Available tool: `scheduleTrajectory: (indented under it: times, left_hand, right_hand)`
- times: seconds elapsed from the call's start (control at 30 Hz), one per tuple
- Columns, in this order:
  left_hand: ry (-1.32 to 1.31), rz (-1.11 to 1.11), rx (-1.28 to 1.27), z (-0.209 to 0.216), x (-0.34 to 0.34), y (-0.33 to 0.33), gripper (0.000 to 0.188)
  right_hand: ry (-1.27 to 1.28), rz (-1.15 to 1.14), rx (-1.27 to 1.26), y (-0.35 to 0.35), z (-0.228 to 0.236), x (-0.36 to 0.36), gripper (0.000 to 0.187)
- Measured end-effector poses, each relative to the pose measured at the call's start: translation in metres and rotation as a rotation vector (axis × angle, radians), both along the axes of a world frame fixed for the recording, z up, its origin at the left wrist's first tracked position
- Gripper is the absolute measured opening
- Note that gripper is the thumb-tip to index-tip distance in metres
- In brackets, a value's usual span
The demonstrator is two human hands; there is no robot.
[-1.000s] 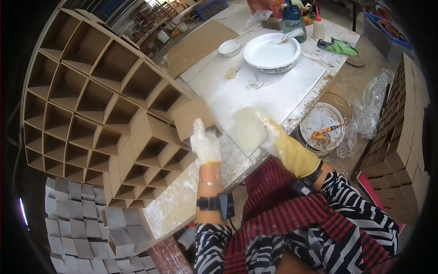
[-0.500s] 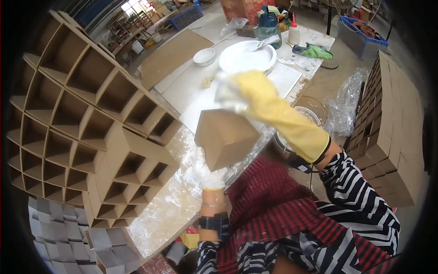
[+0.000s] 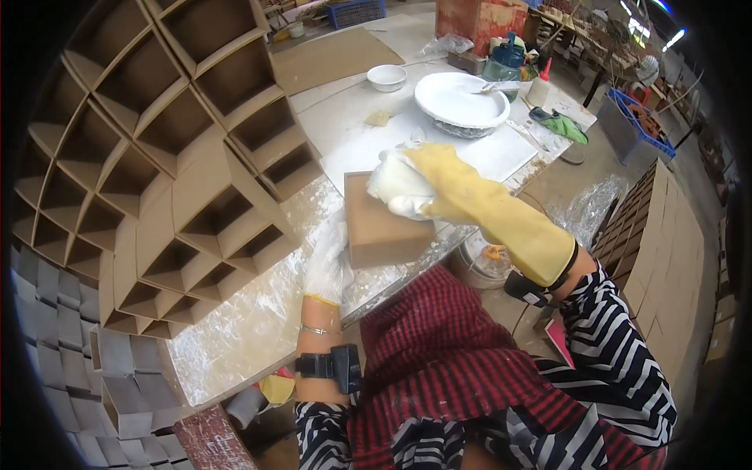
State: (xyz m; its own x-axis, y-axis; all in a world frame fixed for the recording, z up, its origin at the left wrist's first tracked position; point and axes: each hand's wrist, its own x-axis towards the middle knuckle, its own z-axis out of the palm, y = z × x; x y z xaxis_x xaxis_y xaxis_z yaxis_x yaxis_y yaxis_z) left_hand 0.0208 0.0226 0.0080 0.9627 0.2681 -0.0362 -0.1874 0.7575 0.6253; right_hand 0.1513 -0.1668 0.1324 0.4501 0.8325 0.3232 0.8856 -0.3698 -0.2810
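A brown board box (image 3: 389, 244) rests on the white-smeared worktable in front of me. My left hand (image 3: 327, 262), in a white knit glove, holds it by its left side; some of the fingers are hidden. From the right, my right hand (image 3: 439, 184) reaches over the box in a long yellow rubber glove smeared with white. It grips a soft white wad (image 3: 395, 178), perhaps a sponge or cloth, pressed on the top of the box. Beyond stands a wide white basin (image 3: 462, 100) of white paste or paint, with a brush-like tool lying across its rim.
Brown open boxes (image 3: 176, 137) are stacked high on the left, greyish coated ones (image 3: 125, 403) below them. More brown boxes (image 3: 650, 243) stand at the right. A small white bowl (image 3: 387, 77), a teal jug (image 3: 505, 59), a red-tipped bottle (image 3: 540, 88) and a green glove (image 3: 560, 124) lie farther back.
The box, tilted up in my left hand before, now sits lower on the table. My right hand has brought the white wad down onto it. The view has shifted to the right.
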Motion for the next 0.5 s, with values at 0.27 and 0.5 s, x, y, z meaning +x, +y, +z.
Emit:
scheduleTrajectory:
  times: [0.27, 0.5]
  left_hand:
    - [0.018, -0.008, 0.038, -0.016, 0.005, 0.008, 0.031]
    - [0.046, 0.028, -0.075, -0.005, 0.005, 0.0, 0.031]
  right_hand:
    - [-0.178, -0.074, -0.203, 0.025, 0.04, -0.015, 0.038]
    - [-0.008, -0.162, -0.133, 0.052, 0.02, -0.033, 0.034]
